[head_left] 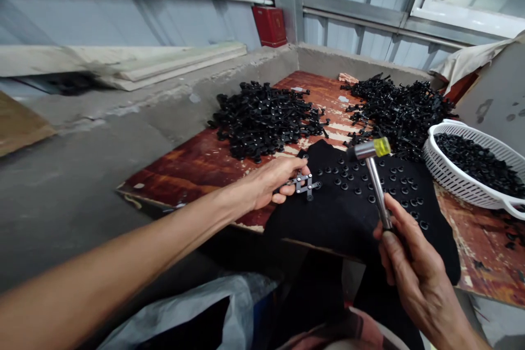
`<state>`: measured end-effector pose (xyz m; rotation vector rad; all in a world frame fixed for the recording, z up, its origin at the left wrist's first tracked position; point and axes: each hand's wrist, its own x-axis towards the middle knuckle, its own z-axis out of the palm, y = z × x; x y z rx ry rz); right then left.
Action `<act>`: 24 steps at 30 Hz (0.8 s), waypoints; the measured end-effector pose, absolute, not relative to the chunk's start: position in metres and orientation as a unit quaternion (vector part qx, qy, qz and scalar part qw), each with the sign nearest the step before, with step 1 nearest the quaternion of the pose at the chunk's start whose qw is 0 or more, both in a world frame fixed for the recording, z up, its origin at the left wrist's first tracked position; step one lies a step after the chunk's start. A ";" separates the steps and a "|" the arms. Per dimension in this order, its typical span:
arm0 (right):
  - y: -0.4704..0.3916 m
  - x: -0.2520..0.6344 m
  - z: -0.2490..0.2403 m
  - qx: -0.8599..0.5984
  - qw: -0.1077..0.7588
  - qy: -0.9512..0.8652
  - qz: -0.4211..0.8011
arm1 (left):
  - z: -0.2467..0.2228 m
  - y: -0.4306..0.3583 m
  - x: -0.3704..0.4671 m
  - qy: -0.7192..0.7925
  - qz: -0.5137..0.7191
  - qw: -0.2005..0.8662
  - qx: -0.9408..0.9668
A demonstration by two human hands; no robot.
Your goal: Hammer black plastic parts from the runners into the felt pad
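Observation:
My left hand (pixel 283 180) is closed on a small black linkage part (pixel 304 185) with silvery rivets, held over the left part of a black cloth (pixel 324 224). The fingers of my right hand (pixel 410 257) wrap round the handle of a small hammer (pixel 375 180), whose metal head has a yellow face on the right and a dark face on the left. The hammer is raised over the cloth. Several small round black pieces (pixel 358 191) lie spread in loose rows on the cloth, some hidden behind the hammer.
Two heaps of black parts, one at left (pixel 262 120) and one at right (pixel 402 109), lie on the worn red-brown table (pixel 180 169). A white basket (pixel 471 186) of black pieces stands at right. A red box (pixel 269 26) sits on the corner ledge. A plastic bag (pixel 241 311) hangs below.

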<state>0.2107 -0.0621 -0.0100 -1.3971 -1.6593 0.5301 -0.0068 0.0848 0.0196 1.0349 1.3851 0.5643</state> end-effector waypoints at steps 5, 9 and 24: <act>-0.076 0.218 -0.033 -0.599 0.461 -0.544 0.366 | 0.011 0.086 -0.015 0.557 0.218 0.588 0.544; -0.078 0.216 -0.035 -0.609 0.476 -0.470 0.427 | 0.005 0.092 -0.014 0.555 0.185 0.547 0.598; -0.076 0.210 -0.028 -0.608 0.484 -0.437 0.454 | 0.001 0.099 -0.014 0.558 0.159 0.533 0.616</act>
